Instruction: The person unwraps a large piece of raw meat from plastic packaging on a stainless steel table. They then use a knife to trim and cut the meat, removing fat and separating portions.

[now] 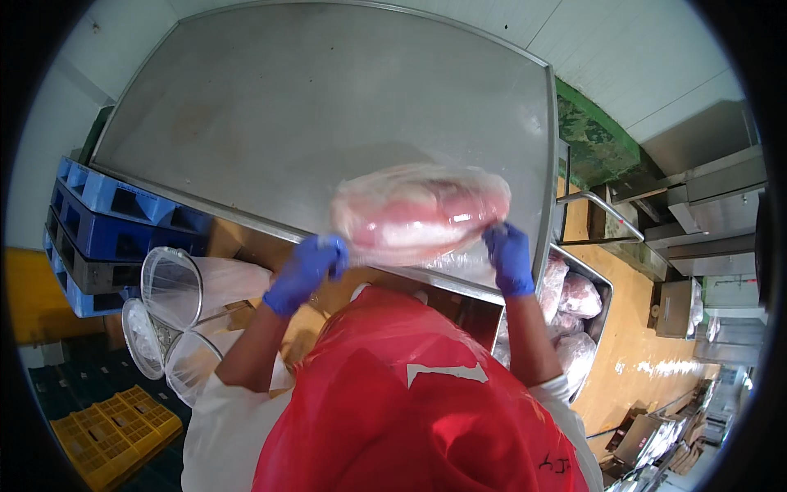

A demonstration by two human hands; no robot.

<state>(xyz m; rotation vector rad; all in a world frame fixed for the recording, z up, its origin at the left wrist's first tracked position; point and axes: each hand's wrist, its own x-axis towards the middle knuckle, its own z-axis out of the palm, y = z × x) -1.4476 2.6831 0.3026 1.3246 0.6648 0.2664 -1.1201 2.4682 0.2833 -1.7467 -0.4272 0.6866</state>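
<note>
A large piece of pink meat in a clear plastic bag is held over the near edge of a steel table. My left hand, in a blue glove, has its fingers closed at the bag's left end. My right hand, also gloved, grips the bag's lower right end. A red apron covers my front below. More bagged meat lies in a metal bin at the right of the table.
Stacked plastic pallets stand at the left, with hooped mesh bags in front and a yellow crate at lower left. A metal handle, steel equipment and a cardboard box are along the right side.
</note>
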